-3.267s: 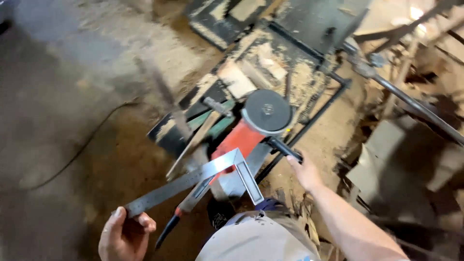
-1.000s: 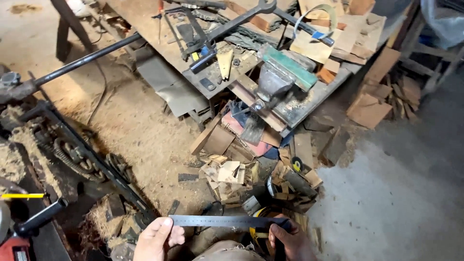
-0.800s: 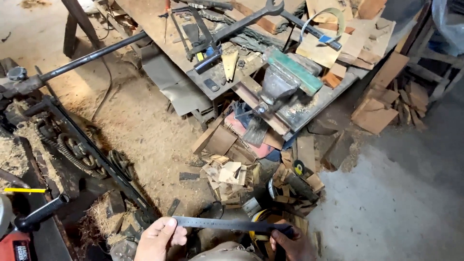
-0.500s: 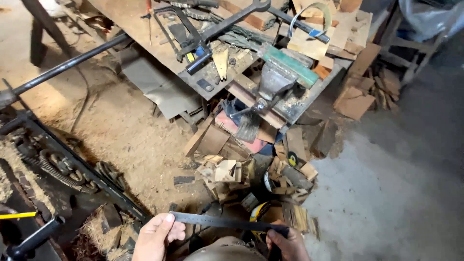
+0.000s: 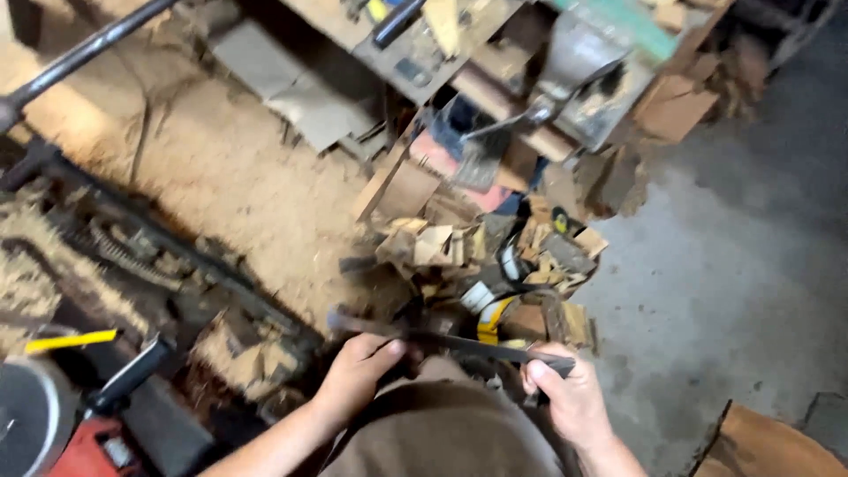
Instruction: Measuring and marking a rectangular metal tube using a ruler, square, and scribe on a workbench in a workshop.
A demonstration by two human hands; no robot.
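I hold a long flat dark metal bar (image 5: 459,340) level across my front, low in the head view. My left hand (image 5: 358,371) grips it near its left end, and my right hand (image 5: 565,393) grips its right end. Beyond the bar lies a heap of wood offcuts (image 5: 477,256) on the sawdust-covered floor. My tan-clad knee fills the bottom middle of the frame.
A cluttered low workbench (image 5: 495,62) with a metal vise (image 5: 574,62) stands at the top. A red cutting machine with a grey disc (image 5: 44,424) sits at bottom left. Dark steel bars (image 5: 159,247) lie at the left. Bare concrete floor (image 5: 751,265) spreads to the right.
The view swung from the red machine to the workbench and scrap pile, then dipped closer. My right hand came onto the bar; both hands now hold it level.
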